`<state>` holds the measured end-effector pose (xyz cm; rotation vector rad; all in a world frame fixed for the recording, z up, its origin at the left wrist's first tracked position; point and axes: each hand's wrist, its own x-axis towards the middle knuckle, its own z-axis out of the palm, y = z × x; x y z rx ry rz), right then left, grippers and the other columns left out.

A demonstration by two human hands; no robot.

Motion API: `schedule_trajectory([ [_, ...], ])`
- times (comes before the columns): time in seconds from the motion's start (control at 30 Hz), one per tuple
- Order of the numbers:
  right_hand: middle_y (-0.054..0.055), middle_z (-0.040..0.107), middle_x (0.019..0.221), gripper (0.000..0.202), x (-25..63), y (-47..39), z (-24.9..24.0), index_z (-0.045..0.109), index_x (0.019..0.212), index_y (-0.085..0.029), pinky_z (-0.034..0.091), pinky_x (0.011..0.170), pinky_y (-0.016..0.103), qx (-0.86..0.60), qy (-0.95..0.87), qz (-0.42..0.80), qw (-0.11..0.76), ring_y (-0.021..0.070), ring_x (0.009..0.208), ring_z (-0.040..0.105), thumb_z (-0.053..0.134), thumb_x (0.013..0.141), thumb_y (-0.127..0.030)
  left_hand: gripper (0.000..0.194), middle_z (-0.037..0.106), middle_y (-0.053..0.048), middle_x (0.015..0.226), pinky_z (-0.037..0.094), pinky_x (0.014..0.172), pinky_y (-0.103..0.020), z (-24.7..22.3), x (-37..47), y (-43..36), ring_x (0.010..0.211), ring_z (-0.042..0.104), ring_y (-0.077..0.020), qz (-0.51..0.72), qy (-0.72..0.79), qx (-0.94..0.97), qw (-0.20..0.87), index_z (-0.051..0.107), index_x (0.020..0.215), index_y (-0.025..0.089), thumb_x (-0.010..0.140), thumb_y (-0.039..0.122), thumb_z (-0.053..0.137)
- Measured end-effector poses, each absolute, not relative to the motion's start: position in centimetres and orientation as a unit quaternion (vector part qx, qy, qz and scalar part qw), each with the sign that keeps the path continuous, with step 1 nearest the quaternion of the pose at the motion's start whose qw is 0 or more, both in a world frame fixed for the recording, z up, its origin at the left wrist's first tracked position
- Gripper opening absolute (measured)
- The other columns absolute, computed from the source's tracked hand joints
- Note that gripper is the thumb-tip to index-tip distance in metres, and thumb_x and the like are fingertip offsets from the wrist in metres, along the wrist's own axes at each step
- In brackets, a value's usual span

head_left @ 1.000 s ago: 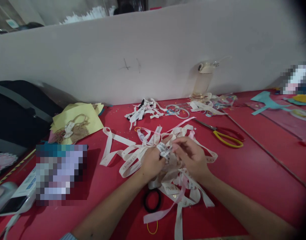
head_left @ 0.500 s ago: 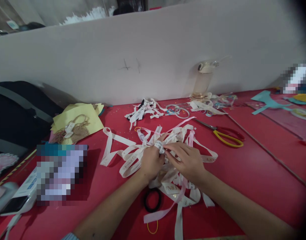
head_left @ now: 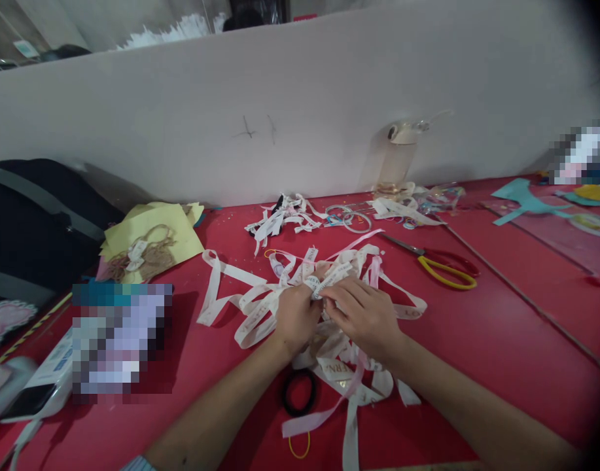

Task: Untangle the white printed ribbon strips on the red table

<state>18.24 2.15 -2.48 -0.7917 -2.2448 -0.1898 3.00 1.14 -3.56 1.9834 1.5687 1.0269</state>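
A loose heap of white printed ribbon (head_left: 253, 320) spreads over the red table, with a pink ribbon (head_left: 324, 418) trailing out at the front. My left hand (head_left: 297, 317) is closed on a piece of printed ribbon (head_left: 332, 278) over the middle of the heap. Close beside it on the right, my right hand (head_left: 366, 314) pinches the same ribbon between bent fingers. The fingertips of both hands nearly meet. A black ring (head_left: 298, 392) and a yellow rubber band (head_left: 300, 446) lie in front of the hands.
Red-and-yellow scissors (head_left: 447, 271) lie right of the heap. Behind stand a clear bottle (head_left: 396, 160) and white scraps (head_left: 284, 219) against a grey partition (head_left: 182, 131). Yellow paper (head_left: 182, 239), a dark bag (head_left: 35, 216) and a white device (head_left: 44, 379) are at the left.
The ribbon strip between my hands now points up and to the right, with more of its printed length showing. My right fingers have shifted slightly; my left hand is almost unmoved.
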Motion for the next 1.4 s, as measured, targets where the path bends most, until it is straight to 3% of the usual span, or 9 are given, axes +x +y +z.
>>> schedule_trajectory([
  [0.2,0.005,0.067,0.089,0.021,18.2,2.2,-2.5,0.058,0.105,-0.018,0.047,0.069,0.030,-0.337,-0.867,-0.060,0.363,0.0186,0.083,0.062,0.050,0.085,-0.012,0.039,0.074,-0.005,0.096,0.047,0.092,-0.034,-3.7,2.9,1.2,0.095,0.066,-0.0223,0.346,0.583,0.700,0.224,0.070,0.100,0.019,0.071,0.007,0.048],
  [0.43,0.004,0.068,0.085,0.022,17.8,1.9,-2.3,0.057,0.103,-0.018,0.048,0.066,0.029,-0.329,-0.862,-0.048,0.383,0.0174,0.079,0.063,0.051,0.084,-0.010,0.044,0.068,-0.002,0.117,0.042,0.100,-0.030,-3.2,3.0,1.2,0.109,0.061,-0.0180,0.405,0.523,0.701,0.266,0.069,0.103,0.022,0.071,0.004,0.045],
  [0.63,0.004,0.068,0.087,0.023,17.9,1.9,-2.6,0.058,0.105,-0.019,0.049,0.067,0.029,-0.308,-0.867,-0.029,0.391,0.0180,0.082,0.064,0.050,0.085,-0.011,0.044,0.070,-0.002,0.114,0.043,0.098,-0.030,-3.5,2.8,1.4,0.106,0.063,-0.0177,0.402,0.511,0.708,0.275,0.069,0.102,0.022,0.070,0.004,0.045],
  [0.8,0.005,0.068,0.100,0.025,18.3,2.6,-3.1,0.057,0.111,-0.021,0.052,0.078,0.031,-0.308,-0.870,0.055,0.381,0.0180,0.093,0.063,0.051,0.088,-0.014,0.037,0.074,-0.005,0.092,0.048,0.088,-0.032,-4.0,2.5,1.9,0.095,0.065,-0.0218,0.327,0.566,0.718,0.239,0.071,0.093,0.020,0.069,0.006,0.047],
  [1.1,0.006,0.067,0.092,0.019,18.2,2.3,-2.6,0.063,0.097,-0.020,0.053,0.078,0.034,-0.269,-0.873,0.084,0.397,0.0186,0.089,0.062,0.050,0.085,-0.011,0.020,0.064,-0.003,0.065,0.041,0.061,-0.026,-4.3,2.3,1.8,0.066,0.058,-0.0177,0.285,0.579,0.732,0.218,0.063,0.069,0.017,0.066,0.007,0.045],
  [1.4,0.006,0.066,0.091,0.019,18.2,2.3,-2.5,0.062,0.099,-0.020,0.051,0.076,0.033,-0.267,-0.873,0.095,0.396,0.0182,0.087,0.061,0.050,0.087,-0.012,0.018,0.062,-0.002,0.063,0.037,0.059,-0.025,-4.3,2.3,1.9,0.064,0.055,-0.0169,0.290,0.576,0.733,0.215,0.060,0.065,0.016,0.069,0.008,0.045],
])
